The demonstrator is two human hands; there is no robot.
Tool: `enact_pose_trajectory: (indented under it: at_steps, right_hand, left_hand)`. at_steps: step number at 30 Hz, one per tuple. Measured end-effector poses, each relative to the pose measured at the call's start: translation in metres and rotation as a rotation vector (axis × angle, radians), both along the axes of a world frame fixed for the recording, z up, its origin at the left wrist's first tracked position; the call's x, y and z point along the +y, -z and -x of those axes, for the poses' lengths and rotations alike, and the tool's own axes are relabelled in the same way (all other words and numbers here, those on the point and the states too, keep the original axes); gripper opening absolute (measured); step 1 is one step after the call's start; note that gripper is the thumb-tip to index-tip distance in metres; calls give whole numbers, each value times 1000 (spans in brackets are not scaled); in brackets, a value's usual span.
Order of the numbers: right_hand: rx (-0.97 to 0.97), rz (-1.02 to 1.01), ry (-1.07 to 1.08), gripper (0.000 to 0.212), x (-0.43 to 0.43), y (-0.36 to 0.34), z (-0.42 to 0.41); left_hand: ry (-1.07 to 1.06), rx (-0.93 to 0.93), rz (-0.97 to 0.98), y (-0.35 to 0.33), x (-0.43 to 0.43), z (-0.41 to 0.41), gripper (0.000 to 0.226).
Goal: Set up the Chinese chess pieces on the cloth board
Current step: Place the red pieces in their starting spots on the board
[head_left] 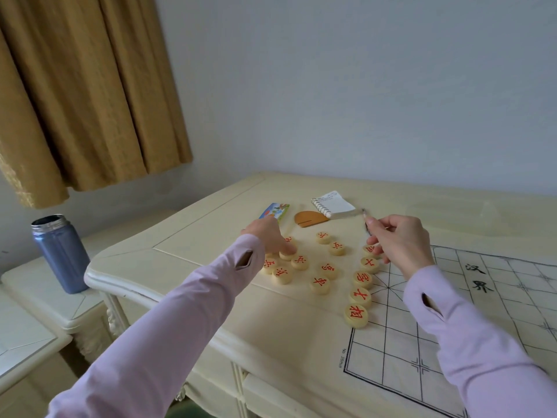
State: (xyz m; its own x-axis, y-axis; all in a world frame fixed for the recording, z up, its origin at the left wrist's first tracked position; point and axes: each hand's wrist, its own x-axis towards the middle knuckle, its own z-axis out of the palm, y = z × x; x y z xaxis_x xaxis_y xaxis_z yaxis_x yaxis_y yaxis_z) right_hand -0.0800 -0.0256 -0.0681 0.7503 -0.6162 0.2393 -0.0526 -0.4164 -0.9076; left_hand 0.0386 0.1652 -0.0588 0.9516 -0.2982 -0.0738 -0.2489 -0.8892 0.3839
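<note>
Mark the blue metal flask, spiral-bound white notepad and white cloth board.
Blue metal flask [61,257]: head view, side wall.
Spiral-bound white notepad [331,202]: head view, top page.
White cloth board [401,342]: head view, bare grid square.

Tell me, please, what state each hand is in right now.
Left hand: pinching a loose chess piece.
Right hand: fingers curled by the far row piece; grip unclear.
</note>
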Motion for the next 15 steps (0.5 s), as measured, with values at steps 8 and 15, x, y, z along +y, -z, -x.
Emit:
enact_pose_trajectory:
  at_steps: [8,15]
  right_hand:
    - [-16,1,1,22,-2,0,0]
    - [-42,-36,12,20,-7,-1,3]
  left_hand:
    - [11,60,-5,-2,0,-4,41]
    - [-9,-19,-48,-6,-9,5,37]
